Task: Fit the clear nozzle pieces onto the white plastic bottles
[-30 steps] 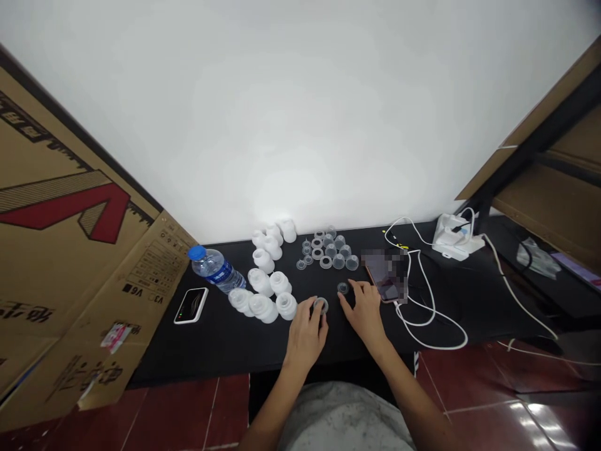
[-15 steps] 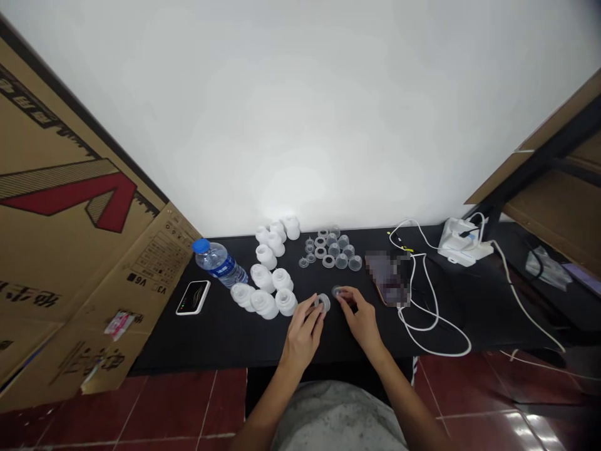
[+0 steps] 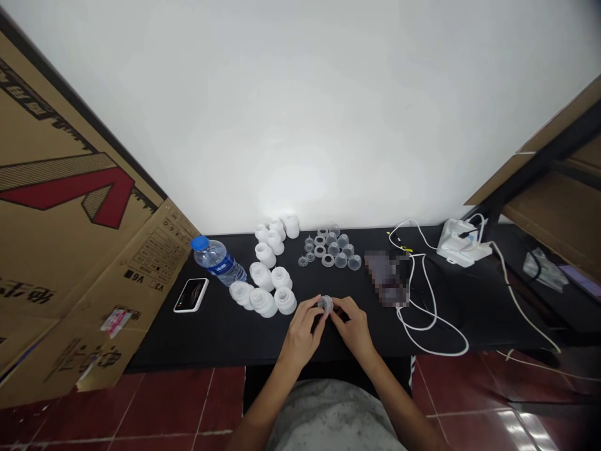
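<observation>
My left hand and my right hand meet over the front middle of the black table, fingers pinched together on a small clear plastic part held between them. Just left of my hands lies a cluster of white plastic parts, running back toward the wall. Behind my hands sits a group of small clear cups and rings.
A water bottle with a blue cap and a white device lie at the left. A phone, white cables and a white charger sit to the right. Cardboard boxes lean at left.
My right hand picked a clear piece off the table and moved left; both hands came together, joining the pieces in front of me.
</observation>
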{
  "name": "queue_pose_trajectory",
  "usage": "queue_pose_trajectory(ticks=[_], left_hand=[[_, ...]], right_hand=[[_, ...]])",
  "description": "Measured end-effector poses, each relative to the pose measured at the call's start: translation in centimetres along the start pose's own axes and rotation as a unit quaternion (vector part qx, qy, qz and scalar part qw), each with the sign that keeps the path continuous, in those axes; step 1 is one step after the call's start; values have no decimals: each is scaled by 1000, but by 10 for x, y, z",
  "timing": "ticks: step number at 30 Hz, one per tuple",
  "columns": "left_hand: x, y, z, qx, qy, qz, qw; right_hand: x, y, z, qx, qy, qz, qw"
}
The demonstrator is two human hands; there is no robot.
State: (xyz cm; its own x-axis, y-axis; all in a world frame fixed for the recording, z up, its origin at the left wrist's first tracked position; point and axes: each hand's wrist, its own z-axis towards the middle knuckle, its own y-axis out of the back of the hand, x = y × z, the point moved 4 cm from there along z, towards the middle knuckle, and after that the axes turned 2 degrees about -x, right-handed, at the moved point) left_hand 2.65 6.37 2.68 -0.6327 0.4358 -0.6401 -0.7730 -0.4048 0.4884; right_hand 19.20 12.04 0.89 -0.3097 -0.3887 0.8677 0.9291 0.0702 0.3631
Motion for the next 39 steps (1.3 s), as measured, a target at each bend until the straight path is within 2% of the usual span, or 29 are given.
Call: queue_pose_trajectory(ticks=[4,14,22,30,36,39], left_hand=[[3,0,-1,3,24,-11,1000],[15,-4,-2,29,133,-111,984],[11,-1,0,55,98,-82,990],[14,1,-3,17,49,-54,997],[9,-1,-2,63,49,-47,996],[10,-2,-1,66,56,-40,995]], right_hand=[[-7,-1,-2,-5,-52,66,996],[-5,2,-2,68,-101,193,974],[0,3,0,83,-70,170,979],[-5,2,0,91,-65,129,985],[-4,2,0,65,-39,74,994],[0,2,0,63,-33,68,995]])
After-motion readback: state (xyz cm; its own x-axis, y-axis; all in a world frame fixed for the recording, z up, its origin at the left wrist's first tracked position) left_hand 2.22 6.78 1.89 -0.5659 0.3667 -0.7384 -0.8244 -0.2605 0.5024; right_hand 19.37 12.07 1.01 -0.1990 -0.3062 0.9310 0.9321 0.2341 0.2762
